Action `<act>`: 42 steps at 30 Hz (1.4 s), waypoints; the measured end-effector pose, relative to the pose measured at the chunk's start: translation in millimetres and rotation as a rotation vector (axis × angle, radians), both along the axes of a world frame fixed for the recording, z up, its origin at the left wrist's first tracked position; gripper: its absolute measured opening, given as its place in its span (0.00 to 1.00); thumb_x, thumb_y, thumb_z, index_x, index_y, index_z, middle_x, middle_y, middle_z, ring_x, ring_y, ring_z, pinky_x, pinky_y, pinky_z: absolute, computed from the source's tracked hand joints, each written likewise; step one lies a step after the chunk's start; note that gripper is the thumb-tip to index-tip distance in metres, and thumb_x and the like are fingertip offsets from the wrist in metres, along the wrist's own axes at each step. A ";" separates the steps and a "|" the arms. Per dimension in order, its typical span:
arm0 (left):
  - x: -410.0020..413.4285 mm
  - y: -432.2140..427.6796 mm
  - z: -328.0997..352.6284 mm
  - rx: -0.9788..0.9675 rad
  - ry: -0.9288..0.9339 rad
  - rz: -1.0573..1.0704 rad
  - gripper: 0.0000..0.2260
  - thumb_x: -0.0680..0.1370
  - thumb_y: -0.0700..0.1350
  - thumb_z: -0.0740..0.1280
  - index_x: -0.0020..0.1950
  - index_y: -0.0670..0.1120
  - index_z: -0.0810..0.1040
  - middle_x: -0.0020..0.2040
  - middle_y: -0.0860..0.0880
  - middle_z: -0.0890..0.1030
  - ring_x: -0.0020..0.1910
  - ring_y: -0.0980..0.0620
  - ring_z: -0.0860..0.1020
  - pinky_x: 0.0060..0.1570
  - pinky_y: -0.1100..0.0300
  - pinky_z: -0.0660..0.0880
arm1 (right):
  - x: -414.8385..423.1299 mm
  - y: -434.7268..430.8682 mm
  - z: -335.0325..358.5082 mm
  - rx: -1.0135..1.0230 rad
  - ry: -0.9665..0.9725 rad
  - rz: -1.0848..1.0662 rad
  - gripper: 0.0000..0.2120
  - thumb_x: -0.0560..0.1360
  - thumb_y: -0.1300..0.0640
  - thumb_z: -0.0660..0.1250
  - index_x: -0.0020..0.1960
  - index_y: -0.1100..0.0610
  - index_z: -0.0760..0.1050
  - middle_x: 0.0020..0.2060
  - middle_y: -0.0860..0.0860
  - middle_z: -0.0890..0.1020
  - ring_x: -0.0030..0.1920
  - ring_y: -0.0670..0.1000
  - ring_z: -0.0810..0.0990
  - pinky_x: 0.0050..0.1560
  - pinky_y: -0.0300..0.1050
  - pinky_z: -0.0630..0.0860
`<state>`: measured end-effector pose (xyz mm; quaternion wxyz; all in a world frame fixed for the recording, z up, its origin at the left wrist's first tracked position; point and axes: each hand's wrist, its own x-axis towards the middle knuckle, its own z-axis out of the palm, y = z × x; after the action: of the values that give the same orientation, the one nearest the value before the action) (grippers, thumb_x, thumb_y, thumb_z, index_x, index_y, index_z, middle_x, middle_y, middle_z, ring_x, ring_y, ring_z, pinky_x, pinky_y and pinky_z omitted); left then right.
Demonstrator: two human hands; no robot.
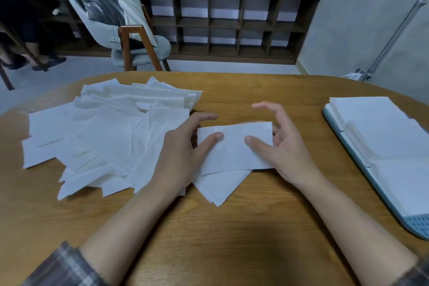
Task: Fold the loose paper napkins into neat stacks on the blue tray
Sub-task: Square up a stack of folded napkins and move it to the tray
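The left hand (181, 148) and right hand (285, 153) pinch-grip a half-folded napkin (234, 146); stacks (376, 127) cover the blue tray (417, 225) right, a loose pile (104, 134) waits left.

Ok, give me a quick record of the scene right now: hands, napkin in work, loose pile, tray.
left hand: grips the left end of the folded napkin, thumb on top
right hand: holds its right end, thumb on top, index finger lifted
folded napkin: rectangular, lying partly over a second napkin
loose pile: unfolded napkins spread on the table, left of the hands
blue tray: far right, folded stacks on it
progress: many napkins left to fold
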<state>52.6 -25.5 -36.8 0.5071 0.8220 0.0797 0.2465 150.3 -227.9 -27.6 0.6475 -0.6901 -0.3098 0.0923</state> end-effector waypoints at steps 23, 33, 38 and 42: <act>-10.2 -9.7 2.7 0.315 0.190 -0.378 0.02 0.76 0.47 0.78 0.46 0.54 0.88 0.52 0.65 0.86 0.59 0.68 0.81 0.63 0.66 0.75 | 17.3 -5.8 -3.2 -0.084 -0.128 -0.275 0.14 0.79 0.68 0.70 0.55 0.51 0.87 0.53 0.38 0.87 0.62 0.36 0.81 0.64 0.28 0.70; -9.3 -7.8 11.0 0.129 0.061 -0.202 0.06 0.84 0.46 0.70 0.50 0.53 0.85 0.49 0.61 0.86 0.53 0.59 0.83 0.49 0.70 0.72 | 12.0 -8.0 5.1 -0.027 -0.027 -0.073 0.12 0.81 0.53 0.65 0.55 0.55 0.87 0.54 0.44 0.88 0.62 0.40 0.81 0.60 0.28 0.69; -4.3 -2.5 11.5 0.019 -0.041 -0.091 0.05 0.83 0.46 0.70 0.52 0.52 0.86 0.52 0.59 0.86 0.56 0.58 0.83 0.54 0.66 0.75 | 1.8 -4.9 8.5 -0.015 0.045 0.014 0.12 0.77 0.51 0.75 0.55 0.57 0.86 0.51 0.48 0.89 0.53 0.47 0.86 0.53 0.38 0.78; -1.9 -0.5 12.3 -0.093 -0.059 -0.036 0.05 0.81 0.45 0.74 0.55 0.53 0.87 0.53 0.60 0.87 0.56 0.59 0.83 0.57 0.63 0.78 | -1.5 -2.9 8.9 0.004 0.122 0.024 0.13 0.77 0.57 0.74 0.59 0.60 0.85 0.54 0.53 0.89 0.54 0.55 0.88 0.55 0.48 0.83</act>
<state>50.7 -26.0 -24.5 0.5514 0.7912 0.0614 0.2574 148.9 -230.8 -18.8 0.6655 -0.6781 -0.2781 0.1414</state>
